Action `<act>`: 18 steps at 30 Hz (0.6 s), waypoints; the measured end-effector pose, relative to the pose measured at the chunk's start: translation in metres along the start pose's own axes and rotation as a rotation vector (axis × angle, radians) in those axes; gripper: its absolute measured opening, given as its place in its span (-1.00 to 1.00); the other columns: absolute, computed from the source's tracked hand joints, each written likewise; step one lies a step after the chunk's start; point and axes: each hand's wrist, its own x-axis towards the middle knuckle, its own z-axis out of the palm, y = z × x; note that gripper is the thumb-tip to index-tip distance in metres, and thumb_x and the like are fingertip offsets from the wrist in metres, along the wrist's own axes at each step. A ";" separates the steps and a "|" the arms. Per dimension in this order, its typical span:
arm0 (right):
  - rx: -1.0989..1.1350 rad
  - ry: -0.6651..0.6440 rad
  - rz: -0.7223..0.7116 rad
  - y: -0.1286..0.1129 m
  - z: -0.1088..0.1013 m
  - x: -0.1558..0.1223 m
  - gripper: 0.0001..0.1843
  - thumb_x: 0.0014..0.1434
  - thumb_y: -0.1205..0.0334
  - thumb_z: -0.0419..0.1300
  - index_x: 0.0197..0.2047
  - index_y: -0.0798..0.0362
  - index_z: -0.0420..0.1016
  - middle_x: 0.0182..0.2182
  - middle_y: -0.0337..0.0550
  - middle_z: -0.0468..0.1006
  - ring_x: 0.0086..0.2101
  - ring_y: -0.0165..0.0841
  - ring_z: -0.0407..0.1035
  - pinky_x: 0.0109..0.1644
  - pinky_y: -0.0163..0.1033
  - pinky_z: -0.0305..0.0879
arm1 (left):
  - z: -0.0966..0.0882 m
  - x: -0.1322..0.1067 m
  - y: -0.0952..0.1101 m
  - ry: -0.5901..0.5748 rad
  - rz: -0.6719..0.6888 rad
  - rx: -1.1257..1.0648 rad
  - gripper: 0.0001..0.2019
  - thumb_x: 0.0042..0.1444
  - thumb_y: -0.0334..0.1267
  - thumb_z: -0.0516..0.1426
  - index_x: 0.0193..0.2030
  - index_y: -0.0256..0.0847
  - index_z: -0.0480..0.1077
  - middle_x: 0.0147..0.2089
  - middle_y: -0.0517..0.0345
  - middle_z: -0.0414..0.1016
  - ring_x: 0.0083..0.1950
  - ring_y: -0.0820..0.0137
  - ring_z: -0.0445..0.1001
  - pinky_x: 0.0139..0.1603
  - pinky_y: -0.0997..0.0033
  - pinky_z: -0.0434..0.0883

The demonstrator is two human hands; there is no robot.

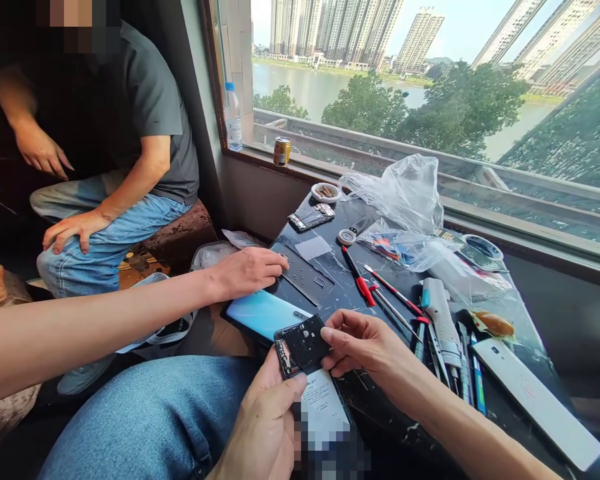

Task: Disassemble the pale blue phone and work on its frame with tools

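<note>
Two hands share one opened phone (323, 400) at the near edge of the table (385, 410). The left hand (265, 427) wraps it from below, and the right hand (365, 343) pinches its black inner cover (305, 343). Freeing that cover looks to be the step in hand, and it calls for a gentle, level lift. Another person's hand (250, 270) rests by the blue back panel (263, 312).

Strong daylight pours in through the window (430, 87), so the sky (460, 27) looks washed out while the left side of the room sinks into deep shadow. Glare streaks the glossy black worktop (337, 285) and the plastic bag (405, 190). Straight lines bow near the edges, probably from a wide lens.
</note>
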 end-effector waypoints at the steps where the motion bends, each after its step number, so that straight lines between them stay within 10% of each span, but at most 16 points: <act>1: 0.001 -0.002 0.001 0.000 0.000 0.000 -0.45 -0.10 -0.20 0.48 -0.35 0.07 0.41 -0.58 -0.27 0.55 -0.53 -0.44 0.47 -0.39 -0.35 0.41 | -0.002 0.001 0.001 -0.013 0.002 0.041 -0.46 0.28 -0.55 -0.25 0.21 -0.31 0.40 0.02 0.00 0.61 0.12 0.32 0.56 -0.04 0.38 0.47; 13: -0.396 0.007 -0.097 0.007 -0.002 -0.002 -0.70 0.16 0.01 0.30 -0.39 0.09 0.47 -0.53 -0.29 0.47 -0.52 -0.47 0.30 -0.42 -0.35 0.27 | -0.014 0.017 0.011 -0.154 0.106 0.572 -0.61 0.05 -0.69 0.10 -0.30 -0.07 0.55 -0.03 0.25 0.63 0.40 0.46 0.25 0.34 0.48 0.25; 18: -0.461 0.002 -0.102 0.003 -0.005 -0.004 -0.75 0.17 0.07 0.28 -0.39 0.08 0.46 -0.53 -0.29 0.46 -0.52 -0.45 0.30 -0.43 -0.34 0.23 | -0.013 0.012 0.009 -0.189 0.133 0.691 -0.69 0.12 -0.56 0.11 -0.12 -0.15 0.57 0.06 0.12 0.60 0.30 0.35 0.38 0.23 0.40 0.36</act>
